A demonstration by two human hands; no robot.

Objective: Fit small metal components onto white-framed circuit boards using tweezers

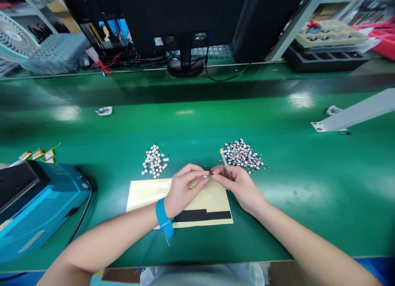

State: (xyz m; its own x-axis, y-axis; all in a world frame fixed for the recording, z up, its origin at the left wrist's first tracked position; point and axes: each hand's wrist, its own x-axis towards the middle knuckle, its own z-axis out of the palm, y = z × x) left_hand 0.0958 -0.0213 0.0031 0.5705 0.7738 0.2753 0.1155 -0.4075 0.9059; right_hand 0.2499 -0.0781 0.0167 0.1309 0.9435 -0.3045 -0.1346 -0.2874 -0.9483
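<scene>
Past a glossy yellow sheet [179,199] lies a heap of small silver-and-black components [154,160]. The left hand [187,191], fingertips closed, pinches a tiny dark piece [210,172] just beside steel tweezers [226,164], gripped in the curled right hand [239,187], below a second heap [242,155].

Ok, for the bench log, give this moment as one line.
left hand: fingertips meet right hand; right hand: holds tweezers; nearest: small components; below: yellow sheet
</scene>
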